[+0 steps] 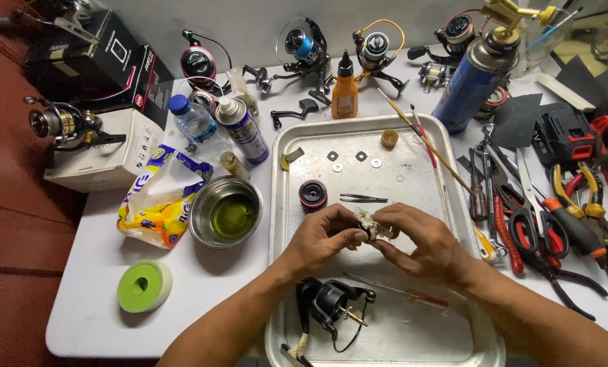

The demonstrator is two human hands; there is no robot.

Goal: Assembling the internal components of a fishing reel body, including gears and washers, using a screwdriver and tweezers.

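Over the metal tray, left hand and right hand meeting, fingertips of both pinched shut around a small crumpled white wad, perhaps tissue around a part; contents not discernible. Grip tight on both sides, wad held just above the tray's middle. Below the hands, on the tray, a black fishing reel body and a red-handled screwdriver. Just beyond the knuckles, tweezers and a black spool. Left of the tray on the white worktop, a steel bowl of yellowish liquid and a green tape roll. To the right, pliers and scissors heaped.
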